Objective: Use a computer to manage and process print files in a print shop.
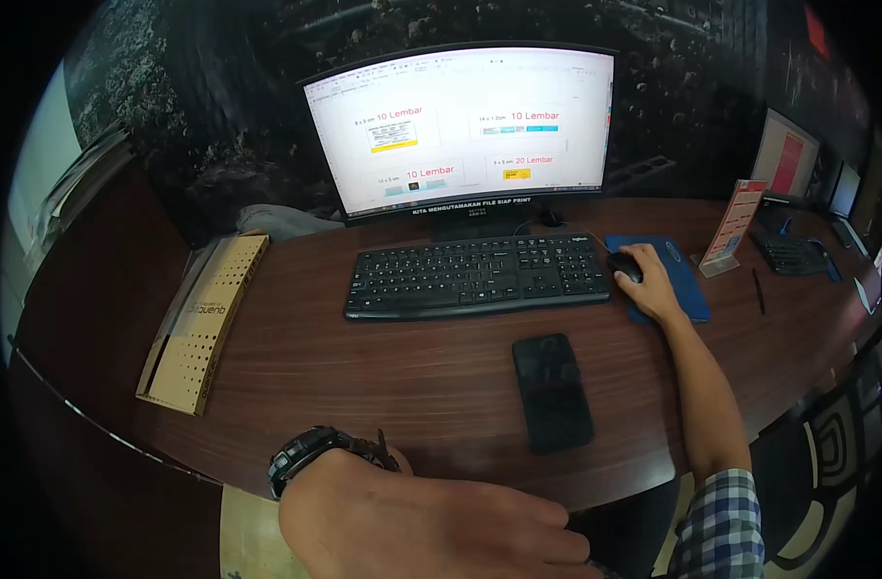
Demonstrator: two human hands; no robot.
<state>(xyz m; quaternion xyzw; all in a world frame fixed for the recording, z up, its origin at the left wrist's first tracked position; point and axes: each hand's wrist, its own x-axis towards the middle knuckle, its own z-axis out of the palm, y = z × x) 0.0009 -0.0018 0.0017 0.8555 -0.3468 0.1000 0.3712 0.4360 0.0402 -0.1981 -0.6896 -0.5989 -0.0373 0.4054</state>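
I have a small black mouse (622, 265) lying flat at the upper left part of its blue pad (689, 282), just beside the right end of the keyboard (475, 275), with the right hand (650, 282) closed over it. I see its smooth, dark left part bare between thumb and forefinger, but the palm and fingers hide the rest, so I can't tell whether a button is pressed. The pad lies flat on the brown desk (306, 338), reaching out past the hand's right side.

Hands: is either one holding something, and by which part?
The right hand holds the black mouse from above, over its body; whether the left hand holds anything cannot be told.
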